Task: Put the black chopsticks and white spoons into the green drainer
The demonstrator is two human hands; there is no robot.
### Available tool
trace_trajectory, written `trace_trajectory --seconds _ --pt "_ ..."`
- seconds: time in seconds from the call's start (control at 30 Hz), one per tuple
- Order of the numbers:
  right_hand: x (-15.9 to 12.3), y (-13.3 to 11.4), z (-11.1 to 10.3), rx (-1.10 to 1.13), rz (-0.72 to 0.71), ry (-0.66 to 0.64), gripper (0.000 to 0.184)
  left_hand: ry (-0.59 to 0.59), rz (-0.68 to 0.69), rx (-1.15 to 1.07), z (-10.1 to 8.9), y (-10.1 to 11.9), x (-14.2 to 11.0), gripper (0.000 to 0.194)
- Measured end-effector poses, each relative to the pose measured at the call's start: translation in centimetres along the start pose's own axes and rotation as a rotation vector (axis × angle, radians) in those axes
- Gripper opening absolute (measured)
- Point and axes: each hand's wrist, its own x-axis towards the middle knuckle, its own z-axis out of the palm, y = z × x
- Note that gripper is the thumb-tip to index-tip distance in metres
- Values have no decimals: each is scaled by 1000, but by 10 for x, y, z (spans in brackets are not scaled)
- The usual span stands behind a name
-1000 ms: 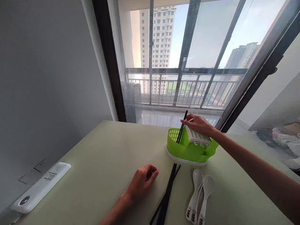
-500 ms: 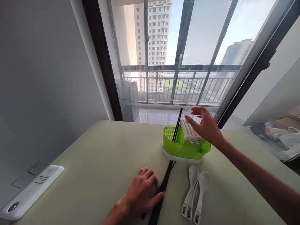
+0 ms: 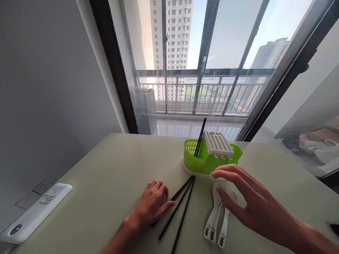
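Note:
My left hand [image 3: 153, 201] rests on the table with its fingers loosely bent and its thumb apart, against the leftmost of the black chopsticks [image 3: 182, 218]. Those chopsticks lie fanned out, their far ends meeting just in front of a green utensil holder [image 3: 194, 164]. Inside the holder's left compartment lean more black chopsticks [image 3: 200, 138]. White spoons [image 3: 224, 227] lie in a bunch to the right of the loose chopsticks. Above their bowls hovers my right hand [image 3: 250, 201], thumb and fingers apart with nothing between them; it partly hides the spoons.
The holder has a white slotted rack [image 3: 218, 144] with small hooks on top. A white power strip-like bar [image 3: 39, 213] lies at the table's left edge by the grey wall. Beyond the pale green table [image 3: 127, 158] stands a glass sliding door.
My right hand has come down from the holder's rack toward the spoons. My left hand has shifted slightly left, and the chopsticks beside it have spread from a bundle into a fan.

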Motion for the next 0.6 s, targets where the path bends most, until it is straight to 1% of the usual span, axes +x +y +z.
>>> trace_trajectory --seconds 0.13,0.27,0.33,0.47,0.53,0.6 --pt "-10 -1 -1 17 -55 -97 34 37 -12 26 -3 -11 1 25" --pt "-18 -3 0 14 -63 -176 33 148 -4 124 1 -21 2 17" --pt "-21 -3 2 19 -61 -202 33 182 2 188 5 -24 3 17" --pt "-20 -3 6 50 -67 -243 32 197 4 305 13 -26 3 23" --pt "-18 -4 9 60 -67 -248 31 216 -3 321 17 -25 3 26" --pt "-15 -4 12 64 -63 -256 30 240 -10 298 19 -25 2 24"
